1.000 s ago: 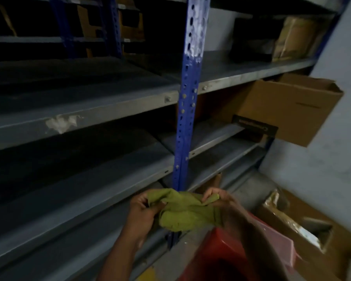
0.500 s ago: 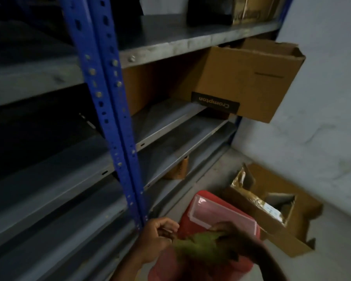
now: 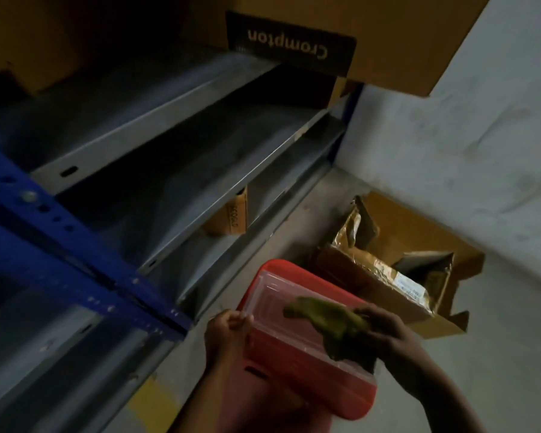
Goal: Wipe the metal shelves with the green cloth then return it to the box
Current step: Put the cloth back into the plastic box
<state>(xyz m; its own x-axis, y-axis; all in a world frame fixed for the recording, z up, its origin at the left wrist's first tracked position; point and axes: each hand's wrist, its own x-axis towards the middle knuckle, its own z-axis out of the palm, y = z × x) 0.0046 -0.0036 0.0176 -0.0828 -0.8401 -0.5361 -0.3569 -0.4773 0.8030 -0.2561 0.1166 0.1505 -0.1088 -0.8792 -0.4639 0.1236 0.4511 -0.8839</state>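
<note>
Right hand (image 3: 391, 335) closed around the green cloth (image 3: 325, 320), fingers curled tight over its bunched near end, loose end poking out to the left. Cloth held just above the clear plastic box (image 3: 281, 310), over its right half; whether touching the box or not, impossible to tell. Left hand (image 3: 228, 331) at the left edge of the box, fingers (image 3: 241, 320) bent narrow and pinching the rim near its far-left corner. Clear box resting on a red stool (image 3: 350, 398), red surface showing around and through it.

Behind and to the left, grey metal shelves (image 3: 175, 142) stacked in tiers, bare and dull, front edges running diagonally toward the far right. Blue slotted post (image 3: 60, 232) crossing the left side, bolted to the shelf edges. Large cardboard carton (image 3: 397, 35) on an upper shelf at the far top, dark label reading "Crompton" upside down. Small orange-brown packet (image 3: 231, 214) tucked under a lower shelf.

On the right, an opened cardboard box (image 3: 397, 273) on the grey concrete floor (image 3: 497, 348), flaps torn, brown tape and a white label on its side. Pale plastered wall (image 3: 481, 135) beyond it, scuffed. Yellow patch (image 3: 156, 404) on the floor near the shelf base. Dim light throughout, edges blurred.
</note>
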